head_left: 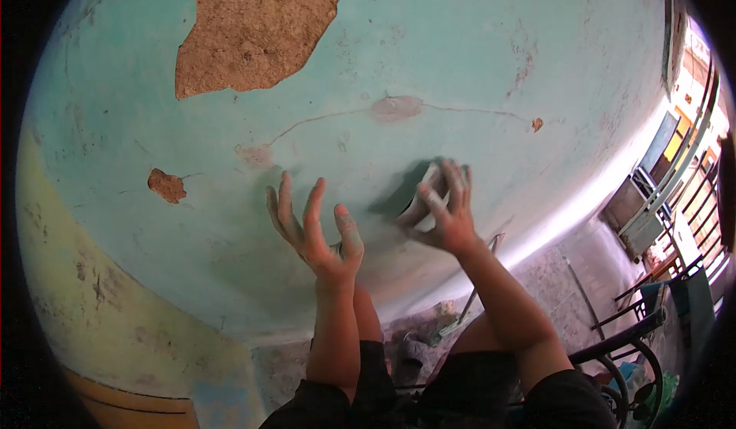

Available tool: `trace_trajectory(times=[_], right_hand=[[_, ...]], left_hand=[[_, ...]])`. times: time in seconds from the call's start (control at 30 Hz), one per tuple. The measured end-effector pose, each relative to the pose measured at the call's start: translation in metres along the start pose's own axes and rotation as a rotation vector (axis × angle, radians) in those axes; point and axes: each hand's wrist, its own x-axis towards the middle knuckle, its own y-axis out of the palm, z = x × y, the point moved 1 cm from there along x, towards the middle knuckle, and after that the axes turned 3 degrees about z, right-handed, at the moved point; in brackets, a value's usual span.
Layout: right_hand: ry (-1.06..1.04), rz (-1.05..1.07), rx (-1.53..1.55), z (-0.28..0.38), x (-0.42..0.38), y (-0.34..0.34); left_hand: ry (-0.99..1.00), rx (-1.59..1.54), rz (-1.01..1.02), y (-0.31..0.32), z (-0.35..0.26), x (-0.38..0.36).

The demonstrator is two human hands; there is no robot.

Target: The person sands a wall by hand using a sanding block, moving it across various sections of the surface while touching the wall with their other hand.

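Observation:
A pale green wall (475, 61) fills most of the view, with a large patch of exposed brown plaster (257, 30) at the top. Below it, a thin crack runs through a smooth greyish patch (397, 108). My left hand (318, 233) is raised before the wall, fingers spread and dusty, holding nothing. To its right, my right hand (451, 213) is closed on a folded, light-coloured sheet (424, 199), held near the wall, which bears its shadow. What the sheet is made of cannot be told.
A smaller hole (167, 186) marks the wall at left. At lower right stand a dark metal chair (625, 341) and, beyond it, railings (701, 199). An orange-brown panel (130, 402) is at lower left. My knees are near the wall's base.

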Motion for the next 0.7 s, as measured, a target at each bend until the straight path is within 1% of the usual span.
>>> trace_trajectory(times=[0.03,0.1,0.13,0.17,0.23,0.27,0.3,0.37,0.43,0.47,0.57,0.63,0.7], right_hand=[[-0.023,-0.045,-0.117,-0.015,0.01,-0.002],[0.062,-0.248,-0.151,-0.037,0.041,-0.012],[0.066,-0.349,-0.132,-0.047,0.053,-0.014],[0.065,-0.346,-0.132,-0.045,0.054,-0.011],[-0.049,-0.326,-0.107,-0.037,0.054,0.002],[-0.217,-0.229,-0.096,-0.029,0.052,0.007],[-0.317,-0.125,-0.083,-0.023,0.051,0.01],[-0.363,-0.104,-0.197,-0.039,0.063,-0.009],[-0.119,-0.34,-0.227,-0.052,0.081,-0.021],[-0.057,-0.401,-0.186,-0.058,0.085,-0.023],[-0.09,-0.33,-0.132,-0.041,0.067,-0.006],[-0.22,-0.26,-0.124,-0.033,0.05,0.01],[-0.123,-0.082,-0.227,-0.045,0.046,-0.003]], left_hand=[[-0.005,-0.004,-0.017,0.003,0.0,-0.001],[-0.127,0.093,0.127,0.008,0.001,-0.002],[-0.13,0.091,0.127,0.01,0.001,-0.004],[-0.139,0.117,0.153,0.014,0.001,-0.006],[-0.145,0.146,0.17,0.017,0.0,-0.008],[-0.158,0.137,0.19,0.016,0.001,-0.01],[-0.169,0.128,0.202,0.018,0.003,-0.009],[-0.166,0.132,0.197,0.02,0.003,-0.007],[-0.185,0.134,0.213,0.019,0.001,-0.01],[-0.185,0.134,0.208,0.02,0.001,-0.009],[-0.172,0.133,0.196,0.024,0.001,-0.009],[-0.164,0.139,0.188,0.026,0.0,-0.009],[-0.18,0.134,0.186,0.025,-0.002,-0.009]])
